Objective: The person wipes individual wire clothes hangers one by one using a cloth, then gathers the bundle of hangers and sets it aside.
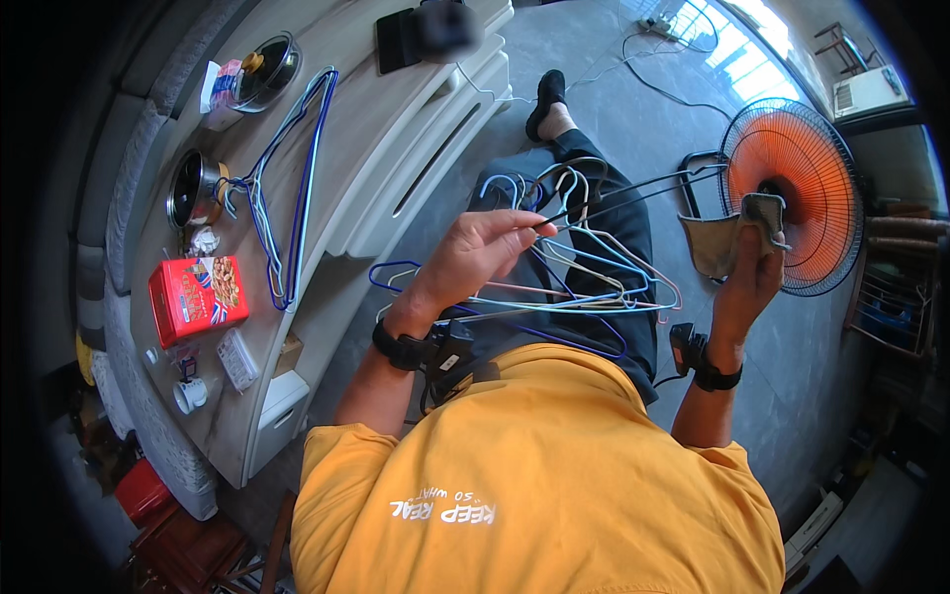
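My left hand (486,252) pinches a dark wire clothes hanger (660,182) between thumb and fingers. The hanger stretches right towards the fan. A folded grey-green cloth (763,213) is gripped in my right hand (751,263), close in front of the fan's grille. The cloth and the hanger's far end appear apart, though depth is hard to judge. Across my lap lies a loose pile of coloured hangers (594,304), blue, pink, cream and purple, their hooks pointing away from me. Part of the pile is hidden behind my left hand and forearm.
An orange-bladed fan (790,171) stands close at the right. On the left-hand table (356,111) are more hangers (300,185), a red tin (199,297), a steel pot (194,189), a glass lid (271,70) and a white mug (191,396). Cables (653,82) run across the floor.
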A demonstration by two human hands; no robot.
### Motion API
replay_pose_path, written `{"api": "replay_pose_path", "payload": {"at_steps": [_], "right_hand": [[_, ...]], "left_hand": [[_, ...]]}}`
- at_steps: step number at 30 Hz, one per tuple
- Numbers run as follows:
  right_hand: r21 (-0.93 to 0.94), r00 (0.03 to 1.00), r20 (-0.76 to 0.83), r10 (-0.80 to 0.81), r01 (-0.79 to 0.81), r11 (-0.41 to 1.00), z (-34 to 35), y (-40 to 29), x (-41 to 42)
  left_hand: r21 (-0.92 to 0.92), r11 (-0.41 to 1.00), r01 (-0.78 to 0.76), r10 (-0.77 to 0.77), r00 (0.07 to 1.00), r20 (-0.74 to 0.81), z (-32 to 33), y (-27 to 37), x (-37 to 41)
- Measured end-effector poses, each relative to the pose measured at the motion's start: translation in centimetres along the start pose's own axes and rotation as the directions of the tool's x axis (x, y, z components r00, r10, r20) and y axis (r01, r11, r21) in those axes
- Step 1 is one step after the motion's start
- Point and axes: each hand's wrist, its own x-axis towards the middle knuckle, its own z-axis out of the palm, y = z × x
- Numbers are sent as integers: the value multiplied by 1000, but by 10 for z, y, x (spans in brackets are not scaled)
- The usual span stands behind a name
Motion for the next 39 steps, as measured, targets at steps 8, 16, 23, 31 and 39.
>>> {"api": "replay_pose_path", "payload": {"at_steps": [8, 16, 23, 31, 39], "right_hand": [[-8, 1000, -1, -11, 11, 1000, 1, 0, -1], [1, 1000, 3, -2, 2, 1000, 0, 2, -2], [-22, 999, -34, -32, 32, 999, 1, 1, -2], [-106, 984, 37, -173, 176, 979, 19, -22, -5], [-199, 853, 407, -326, 431, 880, 44, -33, -11]], "left_hand": [[8, 1000, 9, -9, 1000, -4, -2, -2, -1], [-11, 1000, 22, -22, 1000, -7, -3, -3, -2], [-14, 999, 29, -29, 1000, -10, -3, -1, -3], [96, 993, 75, -79, 996, 30, 11, -2, -1], [195, 980, -28, 17, 998, 56, 24, 3, 2]]}}
